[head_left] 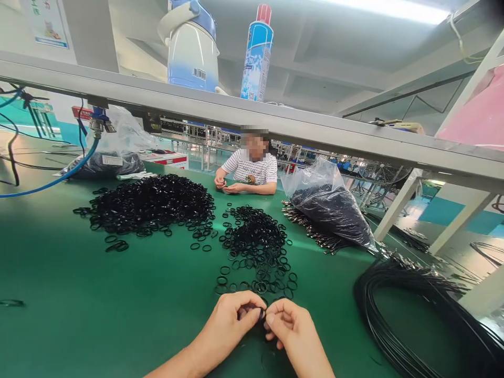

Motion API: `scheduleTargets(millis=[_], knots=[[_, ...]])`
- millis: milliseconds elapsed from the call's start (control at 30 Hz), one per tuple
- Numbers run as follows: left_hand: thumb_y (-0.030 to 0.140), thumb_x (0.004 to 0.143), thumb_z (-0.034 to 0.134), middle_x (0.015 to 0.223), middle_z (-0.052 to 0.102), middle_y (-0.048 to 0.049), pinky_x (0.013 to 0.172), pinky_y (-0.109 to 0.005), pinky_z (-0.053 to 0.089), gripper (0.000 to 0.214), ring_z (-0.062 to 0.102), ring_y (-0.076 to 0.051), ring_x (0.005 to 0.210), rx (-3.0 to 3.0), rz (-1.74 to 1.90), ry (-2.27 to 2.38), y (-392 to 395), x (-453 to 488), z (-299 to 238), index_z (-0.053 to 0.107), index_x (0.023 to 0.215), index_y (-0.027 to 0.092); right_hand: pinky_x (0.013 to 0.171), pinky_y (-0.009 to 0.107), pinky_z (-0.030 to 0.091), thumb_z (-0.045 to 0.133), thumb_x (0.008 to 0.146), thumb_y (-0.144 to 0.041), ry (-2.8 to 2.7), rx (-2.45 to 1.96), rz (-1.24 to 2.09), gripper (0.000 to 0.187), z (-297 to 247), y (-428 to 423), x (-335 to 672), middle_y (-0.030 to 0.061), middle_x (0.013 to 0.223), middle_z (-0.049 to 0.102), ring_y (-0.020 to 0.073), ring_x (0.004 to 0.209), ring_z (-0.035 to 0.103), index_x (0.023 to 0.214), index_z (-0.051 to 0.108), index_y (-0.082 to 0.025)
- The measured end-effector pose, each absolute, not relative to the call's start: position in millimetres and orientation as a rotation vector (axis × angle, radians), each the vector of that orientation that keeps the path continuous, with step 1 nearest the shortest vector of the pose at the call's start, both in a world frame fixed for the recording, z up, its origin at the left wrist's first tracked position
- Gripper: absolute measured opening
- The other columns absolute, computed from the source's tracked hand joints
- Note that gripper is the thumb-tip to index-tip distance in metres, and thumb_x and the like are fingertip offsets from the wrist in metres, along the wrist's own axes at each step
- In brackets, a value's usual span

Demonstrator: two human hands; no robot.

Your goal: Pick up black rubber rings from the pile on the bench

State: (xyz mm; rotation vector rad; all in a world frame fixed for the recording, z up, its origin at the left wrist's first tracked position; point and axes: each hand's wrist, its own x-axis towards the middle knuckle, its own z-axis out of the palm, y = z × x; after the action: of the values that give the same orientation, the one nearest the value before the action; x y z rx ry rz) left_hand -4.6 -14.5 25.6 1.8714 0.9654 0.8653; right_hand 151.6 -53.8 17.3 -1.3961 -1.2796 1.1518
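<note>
My left hand (230, 320) and my right hand (289, 325) meet low in the middle over the green table (118, 299). Both are curled, and their fingertips pinch a small black rubber ring (262, 314) between them. Just beyond the hands lies a loose scatter of black rings (255, 247). A larger heap of black rings (153, 202) sits further back on the left.
A coil of black cable (413, 315) lies at the right. A clear bag of black parts (331, 207) rests behind it, beside a row of metal-tipped pieces. Across the table sits a person in a striped shirt (248, 170). A shelf overhead carries a jug and a spray can (256, 52).
</note>
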Motion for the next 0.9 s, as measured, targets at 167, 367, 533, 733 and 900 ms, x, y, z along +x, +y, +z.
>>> scheduleTargets(millis=[167, 367, 533, 733, 900], knots=[[0.016, 0.071, 0.055, 0.063, 0.062, 0.0017, 0.057, -0.020, 0.040, 0.009, 0.052, -0.011, 0.059, 1.670, 0.914, 0.971, -9, -3, 24, 0.063, 0.075, 0.015, 0.060, 0.023, 0.041, 0.051, 0.082, -0.042, -1.446, -1.471, 0.819, 0.028, 29, -60, 150, 0.0024, 0.071, 0.063, 0.0165, 0.066, 0.055, 0.074, 0.063, -0.018], [0.010, 0.068, 0.048, 0.056, 0.052, 0.0052, 0.052, -0.018, 0.036, 0.013, 0.046, -0.009, 0.054, 1.823, 0.941, 1.057, -11, -4, 22, 0.059, 0.071, 0.016, 0.051, 0.021, 0.034, 0.061, 0.073, -0.040, -1.532, -1.565, 0.767, 0.024, 31, -62, 138, -0.0004, 0.062, 0.058, 0.0126, 0.056, 0.047, 0.065, 0.061, -0.018], [0.007, 0.069, 0.045, 0.054, 0.048, 0.0065, 0.050, -0.018, 0.035, 0.016, 0.043, -0.009, 0.051, 1.953, 0.920, 1.081, -16, -4, 21, 0.057, 0.070, 0.018, 0.051, 0.021, 0.035, 0.057, 0.074, -0.033, -1.522, -1.567, 0.822, 0.020, 25, -59, 137, 0.0004, 0.060, 0.059, 0.0126, 0.055, 0.047, 0.063, 0.062, -0.017], [0.004, 0.072, 0.044, 0.100, 0.056, -0.0011, 0.071, -0.022, 0.043, 0.027, 0.052, -0.014, 0.085, 2.026, 1.008, 0.933, -23, -8, 37, 0.057, 0.087, 0.022, 0.051, 0.020, 0.035, 0.060, 0.073, -0.036, -1.310, -1.406, 1.080, 0.023, 19, -54, 149, -0.0006, 0.058, 0.053, 0.0126, 0.057, 0.048, 0.065, 0.060, -0.015], [0.018, 0.081, 0.048, 0.092, 0.053, -0.0014, 0.071, -0.024, 0.042, 0.016, 0.051, -0.015, 0.082, 2.027, 0.908, 0.992, -23, -9, 42, 0.061, 0.073, 0.021, 0.051, 0.020, 0.036, 0.058, 0.077, -0.040, -1.314, -1.375, 1.063, 0.027, 20, -54, 152, 0.0010, 0.063, 0.055, 0.0138, 0.061, 0.050, 0.070, 0.060, -0.014]])
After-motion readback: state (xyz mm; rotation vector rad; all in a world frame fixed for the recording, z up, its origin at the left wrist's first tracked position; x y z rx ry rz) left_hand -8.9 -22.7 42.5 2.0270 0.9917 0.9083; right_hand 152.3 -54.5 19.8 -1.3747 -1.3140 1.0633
